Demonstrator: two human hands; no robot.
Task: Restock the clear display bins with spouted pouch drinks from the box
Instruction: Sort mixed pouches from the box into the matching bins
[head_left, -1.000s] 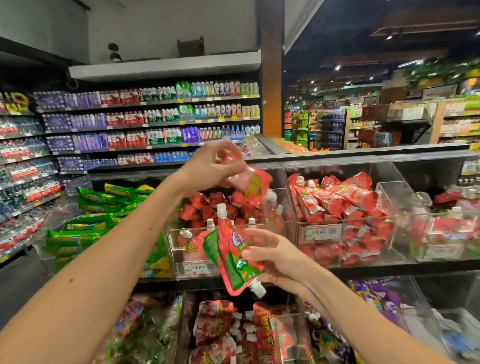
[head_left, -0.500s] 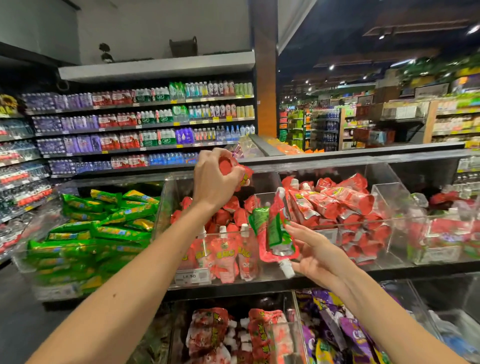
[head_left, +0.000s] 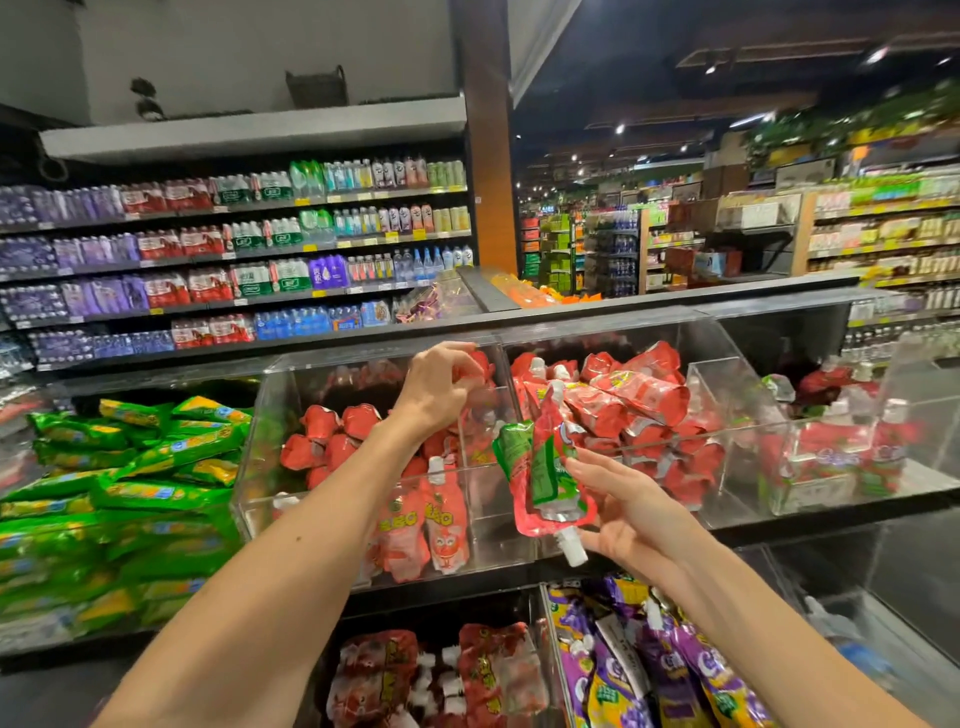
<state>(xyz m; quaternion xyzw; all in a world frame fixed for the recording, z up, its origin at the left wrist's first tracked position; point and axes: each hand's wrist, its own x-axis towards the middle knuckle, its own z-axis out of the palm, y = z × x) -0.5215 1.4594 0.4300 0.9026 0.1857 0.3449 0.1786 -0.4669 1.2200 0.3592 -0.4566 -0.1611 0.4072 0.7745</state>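
Note:
My left hand (head_left: 441, 389) reaches over the middle clear bin (head_left: 498, 519), its curled fingers pinching a red spouted pouch (head_left: 480, 415) that hangs blurred below them. Red pouches (head_left: 332, 431) lie in that bin, and two stand upright at its front wall. My right hand (head_left: 628, 509) holds a red-and-green pouch (head_left: 545, 467) upside down in front of the bins, white spout pointing down. The neighbouring bin (head_left: 727, 379) to the right is heaped with red pouches (head_left: 639, 395). The box is out of view.
A bin of green packets (head_left: 135, 467) sits at the left. Lower bins hold red pouches (head_left: 431, 675) and purple pouches (head_left: 649, 665). More clear bins (head_left: 841, 457) stand at the right. Shelves of bottled drinks (head_left: 234, 260) line the wall behind.
My left hand has carried its red pouch down and right into the middle bin's opening. My right hand has turned its pouch more edge-on and stayed in front of the bins.

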